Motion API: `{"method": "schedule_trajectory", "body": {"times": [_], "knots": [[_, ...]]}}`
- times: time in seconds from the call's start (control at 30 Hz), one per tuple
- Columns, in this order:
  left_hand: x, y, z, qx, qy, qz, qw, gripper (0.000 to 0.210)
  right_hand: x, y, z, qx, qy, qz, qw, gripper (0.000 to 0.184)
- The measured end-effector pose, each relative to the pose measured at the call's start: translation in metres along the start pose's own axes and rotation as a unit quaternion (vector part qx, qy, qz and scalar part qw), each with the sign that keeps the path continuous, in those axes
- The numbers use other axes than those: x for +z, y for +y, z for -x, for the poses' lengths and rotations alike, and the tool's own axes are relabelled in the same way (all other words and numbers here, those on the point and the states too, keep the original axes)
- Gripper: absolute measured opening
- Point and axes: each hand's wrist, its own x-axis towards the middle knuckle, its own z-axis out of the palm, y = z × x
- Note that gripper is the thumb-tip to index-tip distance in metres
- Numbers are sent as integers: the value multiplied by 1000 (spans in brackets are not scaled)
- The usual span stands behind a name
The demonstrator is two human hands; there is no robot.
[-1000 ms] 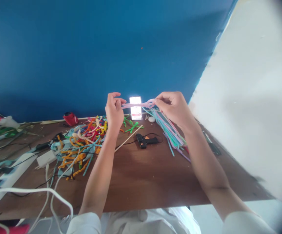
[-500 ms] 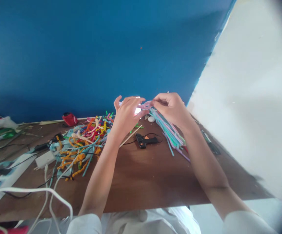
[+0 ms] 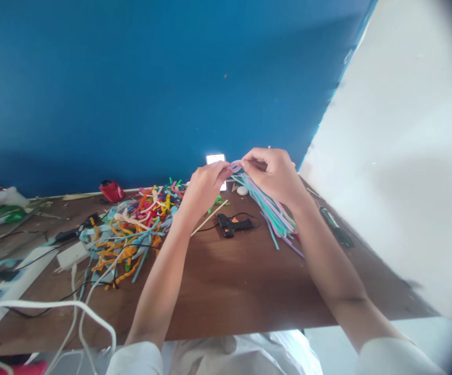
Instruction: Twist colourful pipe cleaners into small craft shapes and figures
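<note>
A light purple pipe cleaner (image 3: 235, 166), bent into a small loop, is held up between my two hands above the back of the table. My left hand (image 3: 202, 190) pinches its left end, with the fingers closed together. At its right end, the thumb and fingertips of my right hand (image 3: 275, 172) are pinched on it. Below and beside my right hand lies a bundle of straight pipe cleaners (image 3: 268, 205) in teal, pink and purple. A lit phone (image 3: 215, 158) stands behind my left hand, partly covered by it.
A black glue gun (image 3: 234, 225) and a thin wooden stick (image 3: 210, 217) lie mid-table. Left is a tangled heap of coloured pipe cleaners (image 3: 132, 224), then a white power strip (image 3: 23, 281) with cables. A dark green marker-like object (image 3: 336, 227) lies near the white wall.
My left hand's spread fingers have closed onto the purple pipe cleaner, and the hand has lowered slightly, showing more of the phone. My right hand has barely moved.
</note>
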Motion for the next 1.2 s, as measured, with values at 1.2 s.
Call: {"method": "schedule_trajectory", "body": {"times": [1.2], "knots": [[-7, -20, 5, -156, -189, 556, 794, 37, 8, -3, 0, -53, -34, -102, 993, 31]]}}
